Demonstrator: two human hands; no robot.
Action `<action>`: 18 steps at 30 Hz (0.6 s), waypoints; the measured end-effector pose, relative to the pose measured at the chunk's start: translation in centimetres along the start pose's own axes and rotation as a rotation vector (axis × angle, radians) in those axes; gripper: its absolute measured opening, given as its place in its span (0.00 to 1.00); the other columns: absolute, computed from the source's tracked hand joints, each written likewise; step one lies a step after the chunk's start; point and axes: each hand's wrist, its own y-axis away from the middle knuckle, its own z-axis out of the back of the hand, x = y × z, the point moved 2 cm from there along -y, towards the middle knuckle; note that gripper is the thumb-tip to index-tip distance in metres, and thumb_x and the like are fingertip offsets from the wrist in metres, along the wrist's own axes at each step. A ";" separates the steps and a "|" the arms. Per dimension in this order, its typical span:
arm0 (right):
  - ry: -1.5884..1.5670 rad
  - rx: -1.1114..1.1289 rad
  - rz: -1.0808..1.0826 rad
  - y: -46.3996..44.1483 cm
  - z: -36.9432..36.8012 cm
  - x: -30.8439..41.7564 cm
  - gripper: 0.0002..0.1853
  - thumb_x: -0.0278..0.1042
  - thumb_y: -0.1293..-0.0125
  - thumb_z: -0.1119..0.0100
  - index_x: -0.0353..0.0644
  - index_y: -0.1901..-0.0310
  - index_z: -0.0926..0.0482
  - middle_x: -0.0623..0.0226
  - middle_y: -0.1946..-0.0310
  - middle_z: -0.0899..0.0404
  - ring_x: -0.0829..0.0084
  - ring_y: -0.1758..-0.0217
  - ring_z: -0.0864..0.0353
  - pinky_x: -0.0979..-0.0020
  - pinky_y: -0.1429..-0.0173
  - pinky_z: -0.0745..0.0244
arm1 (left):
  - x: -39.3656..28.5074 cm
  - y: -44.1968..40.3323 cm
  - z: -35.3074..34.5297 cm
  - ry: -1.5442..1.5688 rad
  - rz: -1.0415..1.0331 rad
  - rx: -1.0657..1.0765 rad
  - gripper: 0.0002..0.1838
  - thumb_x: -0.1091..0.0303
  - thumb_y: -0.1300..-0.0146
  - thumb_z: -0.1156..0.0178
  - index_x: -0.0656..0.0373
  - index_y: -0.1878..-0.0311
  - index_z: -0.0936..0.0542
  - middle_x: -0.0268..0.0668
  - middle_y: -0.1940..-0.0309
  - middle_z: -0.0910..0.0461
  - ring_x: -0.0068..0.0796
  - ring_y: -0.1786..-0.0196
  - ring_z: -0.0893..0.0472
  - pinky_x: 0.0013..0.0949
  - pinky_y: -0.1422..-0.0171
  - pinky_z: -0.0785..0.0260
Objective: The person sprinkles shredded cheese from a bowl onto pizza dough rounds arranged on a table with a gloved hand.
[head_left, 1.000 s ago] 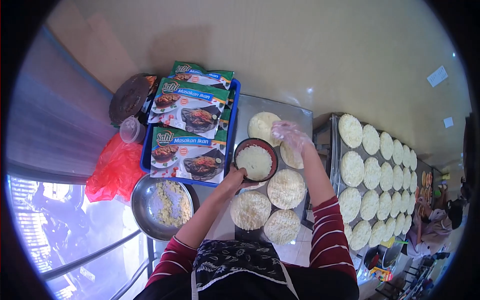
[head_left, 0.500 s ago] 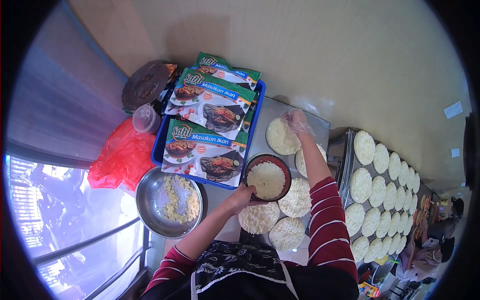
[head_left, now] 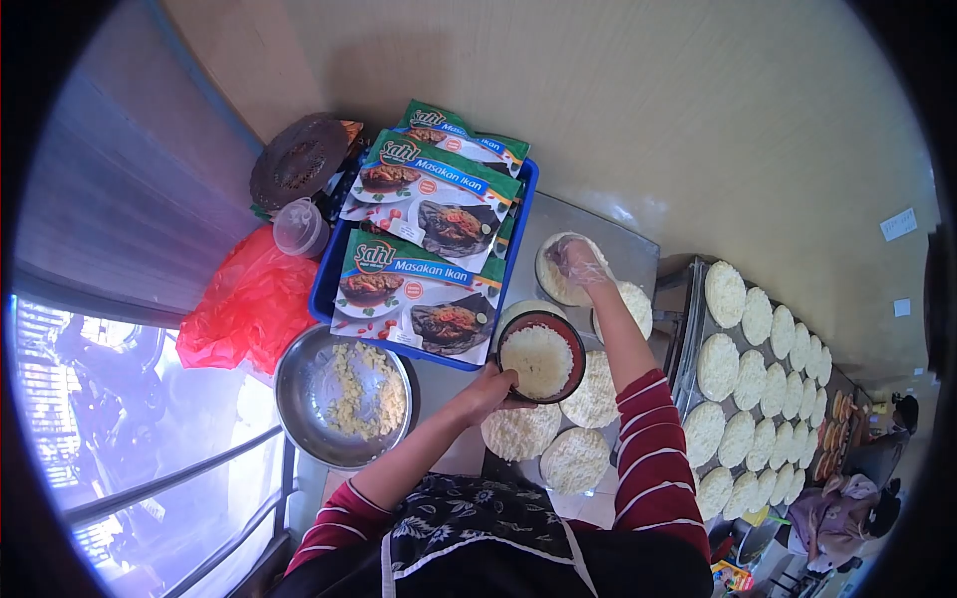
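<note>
My left hand (head_left: 488, 392) grips the near-left rim of a dark bowl with a red inner wall (head_left: 575, 371). Pale, crumbly grated topping (head_left: 535, 357) lies inside it. In a clear plastic glove, my right hand (head_left: 581, 263) is at a pale round cake (head_left: 554, 282) near the back of the metal table, covering part of it. Its fingers point down and are too blurred to make out. Several topped rounds, such as this crumb-covered cake (head_left: 575, 460), lie nearer to me, beside and beyond the bowl.
A steel basin (head_left: 299, 439) with pale crumbs stands on the left. Behind it, a blue tray (head_left: 321, 289) holds food packets (head_left: 414, 299) beside a red plastic bag (head_left: 244, 314). At right, a rack (head_left: 688, 329) carries several rows of rounds (head_left: 718, 367). A person (head_left: 832, 518) is farther right.
My right hand has moved slightly left and down, from the cake's right edge to over its surface. My left hand still holds the bowl. The whole view has shifted slightly.
</note>
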 end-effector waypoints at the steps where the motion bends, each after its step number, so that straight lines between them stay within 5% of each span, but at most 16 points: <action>1: -0.084 -0.015 0.013 0.5 -0.4 -0.2 0.08 0.33 0.49 0.39 0.37 0.69 0.18 0.49 0.73 0.21 0.58 0.74 0.24 0.63 0.65 0.29 | 0.1 0.0 0.0 0.000 0.001 0.001 0.28 0.79 0.40 0.60 0.61 0.35 0.49 0.48 0.40 0.37 0.46 0.42 0.28 0.46 0.44 0.24; 3: -0.166 -0.031 0.024 1.4 0.2 0.6 0.09 0.34 0.49 0.38 0.36 0.69 0.18 0.50 0.74 0.21 0.60 0.75 0.24 0.64 0.65 0.29 | 0.1 0.0 0.1 -0.003 -0.021 0.028 0.29 0.79 0.41 0.60 0.61 0.34 0.50 0.48 0.40 0.37 0.46 0.42 0.28 0.46 0.44 0.24; 5: -0.230 0.187 -0.303 2.5 2.7 3.1 0.10 0.33 0.48 0.39 0.36 0.67 0.18 0.53 0.73 0.20 0.62 0.73 0.23 0.65 0.64 0.29 | 0.2 -0.3 0.4 -0.018 -0.020 0.066 0.29 0.79 0.41 0.60 0.62 0.35 0.49 0.48 0.40 0.38 0.46 0.42 0.28 0.46 0.45 0.24; 15: 0.033 0.007 -0.125 6.0 2.3 1.1 0.08 0.32 0.46 0.40 0.36 0.67 0.19 0.53 0.69 0.19 0.64 0.68 0.19 0.66 0.60 0.26 | -0.2 -0.9 0.2 -0.047 -0.009 0.021 0.26 0.77 0.41 0.58 0.69 0.38 0.48 0.51 0.42 0.38 0.47 0.44 0.27 0.46 0.45 0.24; 17: -0.505 -0.068 -0.042 7.2 3.3 1.6 0.07 0.30 0.44 0.40 0.38 0.65 0.18 0.58 0.67 0.19 0.67 0.66 0.19 0.69 0.57 0.25 | -0.4 -1.2 0.1 -0.040 0.009 -0.003 0.26 0.77 0.41 0.58 0.68 0.38 0.49 0.52 0.43 0.37 0.48 0.45 0.27 0.46 0.46 0.23; 18: -0.508 0.066 -0.007 8.2 5.6 4.5 0.06 0.30 0.44 0.40 0.38 0.66 0.18 0.60 0.68 0.18 0.68 0.65 0.19 0.70 0.56 0.25 | -0.5 -1.2 0.0 -0.029 0.025 -0.028 0.27 0.77 0.41 0.58 0.67 0.38 0.50 0.52 0.43 0.37 0.49 0.45 0.26 0.46 0.47 0.23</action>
